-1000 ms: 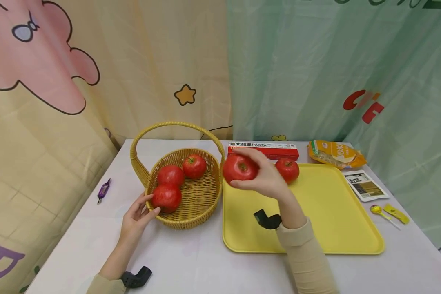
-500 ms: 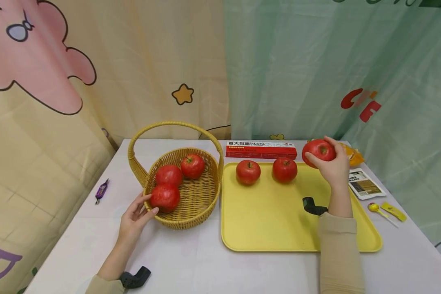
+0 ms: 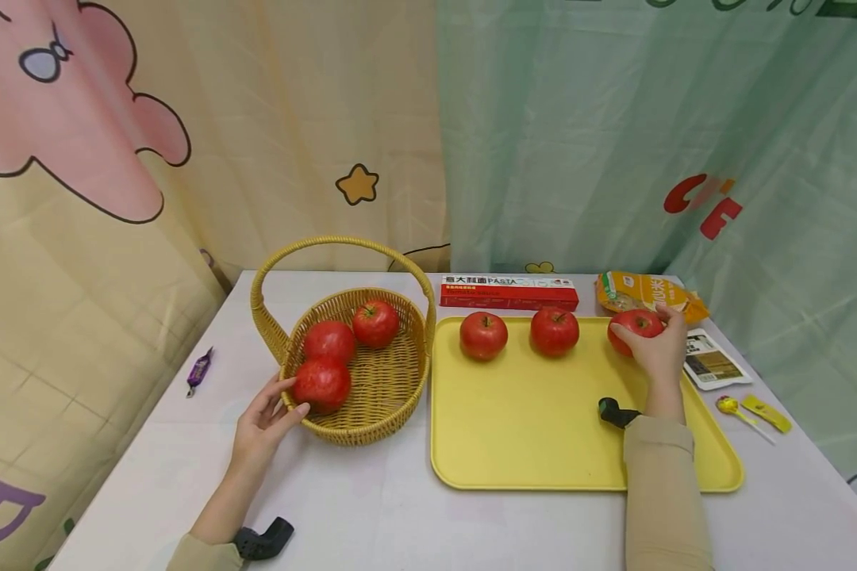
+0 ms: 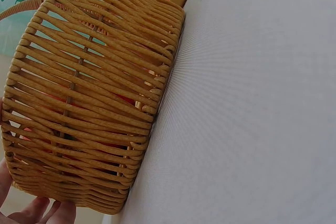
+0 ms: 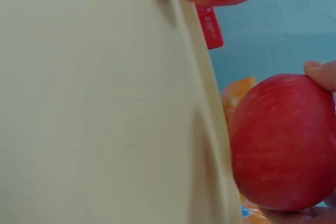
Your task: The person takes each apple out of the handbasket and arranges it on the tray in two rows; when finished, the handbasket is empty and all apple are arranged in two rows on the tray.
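Right hand (image 3: 659, 349) grip round apple (image 3: 636, 325) on yellow tray (image 3: 543, 428)

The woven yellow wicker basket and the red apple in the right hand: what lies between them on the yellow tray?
In the head view, two more red apples stand in a row between the basket and the held apple.

The head view looks forward and down from above the near edge of the worktop (image 3: 400, 507), taking in the wicker basket (image 3: 371, 396), the yellow tray (image 3: 543, 428) and the curtains behind. The left wrist view sits low and very near the wicker basket's (image 4: 89, 103) outer wall, facing along the worktop (image 4: 252, 119). The right wrist view lies just above the yellow tray (image 5: 94, 103), close to the held apple (image 5: 283, 140). Each wrist view shares its landmark with the head view.
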